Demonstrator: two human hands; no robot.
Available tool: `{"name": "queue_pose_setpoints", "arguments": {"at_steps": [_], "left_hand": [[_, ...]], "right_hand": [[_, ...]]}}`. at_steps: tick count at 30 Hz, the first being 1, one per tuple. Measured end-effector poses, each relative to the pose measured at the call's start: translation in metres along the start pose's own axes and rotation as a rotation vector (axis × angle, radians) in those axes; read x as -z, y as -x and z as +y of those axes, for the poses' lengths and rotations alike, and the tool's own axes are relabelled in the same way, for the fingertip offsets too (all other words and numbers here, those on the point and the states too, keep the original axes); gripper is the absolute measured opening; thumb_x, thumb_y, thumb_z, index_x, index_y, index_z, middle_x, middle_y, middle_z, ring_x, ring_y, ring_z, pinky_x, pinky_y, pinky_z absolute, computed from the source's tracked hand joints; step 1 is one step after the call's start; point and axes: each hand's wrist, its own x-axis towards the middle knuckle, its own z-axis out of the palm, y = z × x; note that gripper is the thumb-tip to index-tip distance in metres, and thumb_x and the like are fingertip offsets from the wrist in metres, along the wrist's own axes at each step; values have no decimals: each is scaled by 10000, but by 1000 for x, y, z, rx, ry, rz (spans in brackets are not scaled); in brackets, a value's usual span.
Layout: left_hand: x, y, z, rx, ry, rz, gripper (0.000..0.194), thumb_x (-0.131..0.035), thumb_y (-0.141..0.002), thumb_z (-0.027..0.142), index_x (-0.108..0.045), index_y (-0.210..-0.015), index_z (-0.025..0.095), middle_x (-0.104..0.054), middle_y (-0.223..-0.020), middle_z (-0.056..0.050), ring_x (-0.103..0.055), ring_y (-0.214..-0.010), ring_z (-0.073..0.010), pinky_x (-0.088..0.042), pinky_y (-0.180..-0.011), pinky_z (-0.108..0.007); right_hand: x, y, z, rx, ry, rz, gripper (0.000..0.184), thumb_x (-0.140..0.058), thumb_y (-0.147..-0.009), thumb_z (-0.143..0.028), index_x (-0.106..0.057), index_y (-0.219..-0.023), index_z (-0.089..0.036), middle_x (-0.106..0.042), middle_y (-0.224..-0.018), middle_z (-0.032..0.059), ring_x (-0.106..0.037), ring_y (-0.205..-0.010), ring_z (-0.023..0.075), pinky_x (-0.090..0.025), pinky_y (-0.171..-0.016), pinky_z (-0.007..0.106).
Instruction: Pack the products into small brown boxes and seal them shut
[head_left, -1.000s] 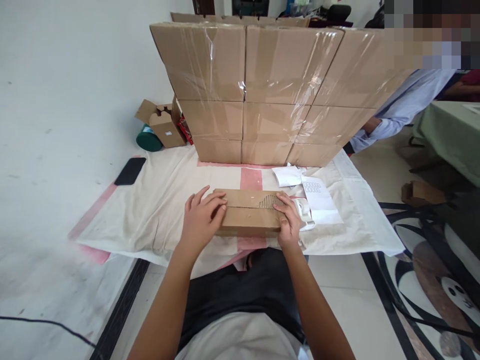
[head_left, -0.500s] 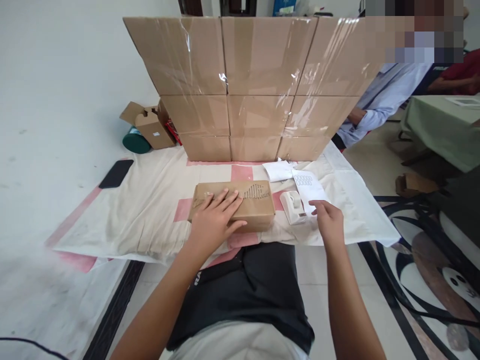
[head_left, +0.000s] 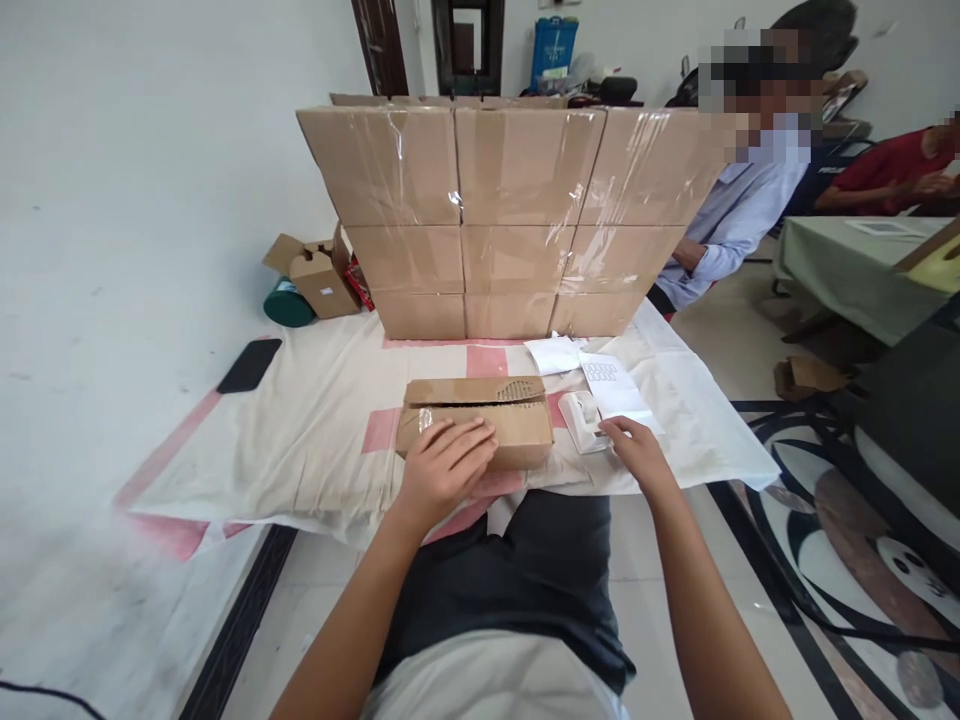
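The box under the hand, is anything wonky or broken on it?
Yes, two things on the box. Its top flaps don't meet flat: a dark gap shows between them, beyond the left hand. The far flap has a rough, stripy patch at its right end, maybe torn paper.

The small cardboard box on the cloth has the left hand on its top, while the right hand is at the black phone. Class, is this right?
Not quite: the right hand is misplaced. The head view shows its fingers at the white tape dispenser. The left hand is indeed on top of the small cardboard box.
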Motion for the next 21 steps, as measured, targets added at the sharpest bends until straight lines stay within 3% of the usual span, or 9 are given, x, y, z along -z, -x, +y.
{"name": "queue_pose_setpoints", "arguments": {"at_steps": [5, 9, 12, 14, 16, 18, 21], "left_hand": [[-13, 14, 33, 25, 175, 217, 192, -739, -847, 63, -704, -970, 206, -808, -987, -2, -737, -1027, -166, -429, -1058, -353], [-46, 4, 68, -14, 325, 130, 105, -716, -896, 151, -688, -952, 235, -787, -939, 47, -711, -930, -114, -469, -976, -287], [-86, -15, 86, 2, 428, 40, 102, -626, -949, 201, -679, -1024, 246, -772, -1045, 15, -699, -1006, -116, -501, -961, -256], [-119, -27, 93, 67, 478, -36, 261, -615, -944, 229, -646, -1202, 208, -707, -1280, -90, -656, -1205, -184, -516, -1018, -303], [-153, -38, 97, 192, 518, -152, 568, -676, -899, 270, -510, -1433, 172, -496, -1547, -197, -494, -1436, -320, -478, -1128, -460], [-185, -46, 99, 355, 563, -250, 862, -762, -824, 317, -338, -1568, 214, -267, -1683, -208, -302, -1546, -430, -385, -1186, -625], [-217, -50, 99, 556, 619, -266, 1068, -814, -756, 360, -195, -1620, 252, -180, -1710, -185, -208, -1573, -456, -324, -1211, -681]], "right_hand": [[-4, -11, -5, -130, -25, -78, 346, -614, -714, -513, -692, -728, -176, -559, -560, 12, -434, -517, 142, -306, -494, 273], [-6, -21, -7, -240, -59, -156, 352, -610, -694, -547, -599, -666, -195, -359, -445, -68, -295, -427, 104, -194, -441, 259], [-4, -25, -9, -293, -77, -213, 351, -653, -678, -541, -543, -627, -212, -313, -438, -88, -254, -417, 85, -163, -437, 255], [0, -25, -10, -305, -92, -244, 373, -688, -685, -535, -508, -607, -218, -324, -459, -85, -270, -436, 81, -175, -448, 251], [2, -25, -12, -310, -104, -266, 406, -716, -698, -528, -472, -596, -220, -341, -489, -79, -286, -464, 79, -197, -466, 248], [4, -24, -14, -320, -105, -280, 422, -738, -702, -523, -467, -597, -218, -353, -509, -76, -284, -482, 78, -203, -479, 247], [6, -22, -16, -328, -84, -284, 429, -758, -702, -529, -493, -593, -210, -358, -505, -74, -269, -490, 79, -187, -486, 254]]}}
